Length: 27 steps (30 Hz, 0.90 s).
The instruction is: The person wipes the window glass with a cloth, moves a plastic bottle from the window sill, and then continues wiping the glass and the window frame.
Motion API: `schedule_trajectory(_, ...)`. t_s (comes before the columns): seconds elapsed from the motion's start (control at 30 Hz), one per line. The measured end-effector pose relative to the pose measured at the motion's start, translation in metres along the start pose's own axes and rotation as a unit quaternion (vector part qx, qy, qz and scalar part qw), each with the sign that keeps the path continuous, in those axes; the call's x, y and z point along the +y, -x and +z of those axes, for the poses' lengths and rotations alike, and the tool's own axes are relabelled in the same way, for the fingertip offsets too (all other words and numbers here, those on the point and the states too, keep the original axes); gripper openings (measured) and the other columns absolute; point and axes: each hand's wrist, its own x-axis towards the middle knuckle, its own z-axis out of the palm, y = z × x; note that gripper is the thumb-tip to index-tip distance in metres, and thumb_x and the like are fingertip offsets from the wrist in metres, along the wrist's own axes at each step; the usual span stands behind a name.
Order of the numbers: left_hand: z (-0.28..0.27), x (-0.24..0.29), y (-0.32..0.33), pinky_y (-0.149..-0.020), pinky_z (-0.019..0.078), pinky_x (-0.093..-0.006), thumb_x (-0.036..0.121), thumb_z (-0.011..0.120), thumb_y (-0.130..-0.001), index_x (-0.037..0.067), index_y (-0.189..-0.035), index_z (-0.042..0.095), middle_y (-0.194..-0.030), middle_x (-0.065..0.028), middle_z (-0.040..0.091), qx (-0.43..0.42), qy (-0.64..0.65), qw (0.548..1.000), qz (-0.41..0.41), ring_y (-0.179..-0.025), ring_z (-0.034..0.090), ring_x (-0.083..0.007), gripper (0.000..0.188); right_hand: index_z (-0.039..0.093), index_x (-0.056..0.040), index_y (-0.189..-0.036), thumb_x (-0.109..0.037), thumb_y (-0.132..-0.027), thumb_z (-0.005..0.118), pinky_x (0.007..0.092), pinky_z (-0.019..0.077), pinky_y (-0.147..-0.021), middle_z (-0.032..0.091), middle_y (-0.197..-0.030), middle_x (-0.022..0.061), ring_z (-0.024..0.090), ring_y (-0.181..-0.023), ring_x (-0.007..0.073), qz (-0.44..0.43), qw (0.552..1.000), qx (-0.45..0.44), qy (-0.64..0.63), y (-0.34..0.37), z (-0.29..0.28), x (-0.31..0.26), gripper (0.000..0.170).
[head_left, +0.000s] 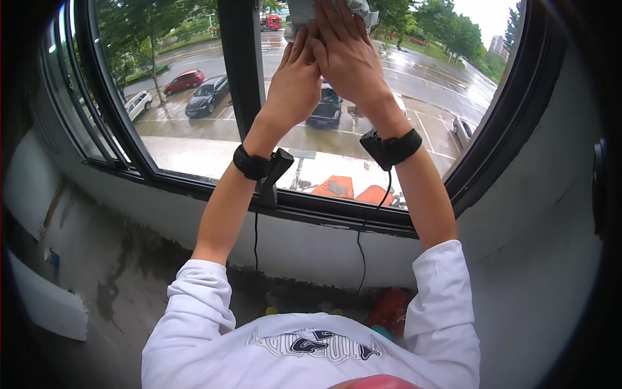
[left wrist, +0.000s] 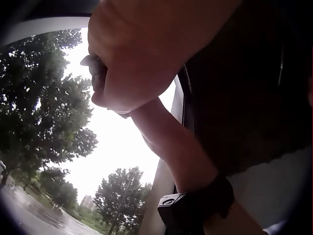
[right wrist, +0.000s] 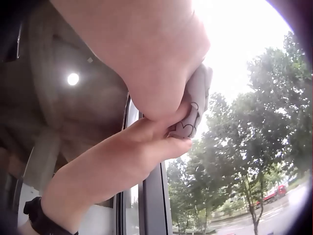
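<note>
At the top of the head view, a grey cloth (head_left: 369,18) lies bunched against the window glass. My right hand (head_left: 353,65) presses on it with long, straight fingers. Beside it, my left hand (head_left: 295,87) reaches up with its fingers extended onto the cloth's lower left part, close against the right thumb. In the right wrist view, dark line drawings show on the cloth (right wrist: 195,100), and the left thumb lies along its lower edge. The left wrist view shows only a dark bit of the cloth (left wrist: 98,73) beyond the left hand.
A dark upright window frame (head_left: 241,65) stands just left of the left arm, and the lower frame (head_left: 337,209) runs beneath both forearms. Each wrist wears a black strapped camera (head_left: 392,148) with a hanging cable. Outside are parked cars (head_left: 207,96), trees and a wet road.
</note>
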Motion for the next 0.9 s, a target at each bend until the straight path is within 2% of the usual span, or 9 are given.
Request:
schedule_trajectory(0.03,0.004,0.006,0.01,-0.128,0.0235,-0.0511,0.0,0.055,-0.091,-0.004,-0.15,0.046,-0.167,-0.0201,0.031,-0.003,0.021,1.0,-0.011,-0.156,0.025,-0.0392,0.06,0.047,-0.0032,-0.153,-0.028,-0.103,0.048,0.0474,0.025,-0.126,0.039,-0.164,0.0121,0.032,-0.153,0.0312,0.011,0.998,0.053,-0.012,0.013,0.008,-0.001,0.055)
schedule_trajectory(0.07,0.008,0.014,0.02,-0.128,0.0235,-0.0511,0.0,0.055,-0.091,-0.004,-0.15,0.046,-0.167,-0.0201,0.031,-0.004,0.026,1.0,-0.005,-0.156,0.025,-0.0392,0.06,0.047,-0.0032,-0.153,-0.028,-0.103,0.048,0.0474,0.025,-0.126,0.039,-0.164,0.0121,0.032,-0.153,0.0312,0.017,0.998,0.054,-0.006,0.03,0.013,-0.002,0.055)
schedule_trajectory(0.13,0.017,0.034,0.055,-0.128,0.0221,-0.0514,-0.001,0.056,-0.089,-0.005,-0.148,0.049,-0.168,-0.0183,0.029,-0.08,0.023,0.996,-0.043,-0.157,0.024,-0.0384,0.059,0.045,-0.0036,-0.154,-0.026,-0.103,0.048,0.0476,0.0243,-0.126,0.036,-0.166,0.0113,0.031,-0.154,0.0314,0.056,0.998,0.008,-0.022,0.074,0.014,-0.015,0.056)
schedule_trajectory(0.2,0.031,0.057,0.09,-0.128,0.0226,-0.0516,-0.001,0.056,-0.088,-0.006,-0.145,0.053,-0.168,-0.0177,0.029,-0.113,0.014,0.992,-0.059,-0.157,0.023,-0.0376,0.057,0.036,-0.0032,-0.16,-0.025,-0.104,0.044,0.0502,0.0211,-0.127,0.031,-0.169,0.0133,0.025,-0.157,0.033,0.099,0.992,-0.06,-0.048,0.118,0.014,-0.027,0.061)
schedule_trajectory(0.43,0.084,0.138,0.193,-0.13,0.0176,-0.0496,0.009,0.06,-0.089,-0.001,-0.145,0.053,-0.172,-0.0123,0.022,-0.283,-0.002,0.955,-0.089,-0.159,0.018,-0.0318,0.058,0.034,-0.0024,-0.161,-0.023,-0.103,0.045,0.0527,0.0213,-0.126,0.03,-0.168,0.0156,0.022,-0.157,0.0361,0.201,0.959,-0.191,-0.053,0.274,0.019,-0.053,0.062)
schedule_trajectory(0.5,0.102,0.155,0.219,-0.129,0.0174,-0.0495,0.011,0.061,-0.089,0.0,-0.147,0.052,-0.172,-0.0118,0.022,-0.295,-0.01,0.952,-0.088,-0.16,0.018,-0.0312,0.06,0.033,-0.0018,-0.16,-0.024,-0.103,0.045,0.0539,0.02,-0.127,0.031,-0.167,0.0181,0.021,-0.157,0.0386,0.253,0.94,-0.222,-0.051,0.309,0.021,-0.057,0.062)
schedule_trajectory(0.6,0.122,0.179,0.243,-0.129,0.0174,-0.0496,0.016,0.063,-0.089,0.002,-0.15,0.05,-0.172,-0.0107,0.023,-0.326,-0.025,0.943,-0.067,-0.16,0.017,-0.0303,0.064,0.038,-0.0045,-0.158,-0.025,-0.102,0.049,0.0519,0.0219,-0.126,0.034,-0.166,0.0135,0.024,-0.156,0.0338,0.273,0.936,-0.221,-0.011,0.357,0.024,-0.061,0.06)
schedule_trajectory(0.77,0.142,0.206,0.258,-0.129,0.0182,-0.0513,0.018,0.064,-0.088,0.005,-0.151,0.05,-0.171,-0.0089,0.027,-0.35,0.024,0.936,-0.015,-0.16,0.019,-0.028,0.066,0.036,0.0009,-0.157,-0.024,-0.104,0.044,0.0559,0.0189,-0.126,0.032,-0.164,0.0241,0.025,-0.155,0.0435,0.371,0.906,-0.204,-0.023,0.415,0.021,-0.063,0.059)
schedule_trajectory(0.9,0.152,0.225,0.254,-0.128,0.018,-0.053,0.018,0.062,-0.089,0.005,-0.15,0.052,-0.17,-0.0089,0.03,-0.355,0.047,0.934,0.0,-0.159,0.022,-0.028,0.062,0.033,0.0033,-0.158,-0.024,-0.104,0.044,0.0558,0.0179,-0.127,0.03,-0.166,0.0249,0.022,-0.155,0.0436,0.407,0.894,-0.186,-0.032,0.439,0.014,-0.057,0.061)
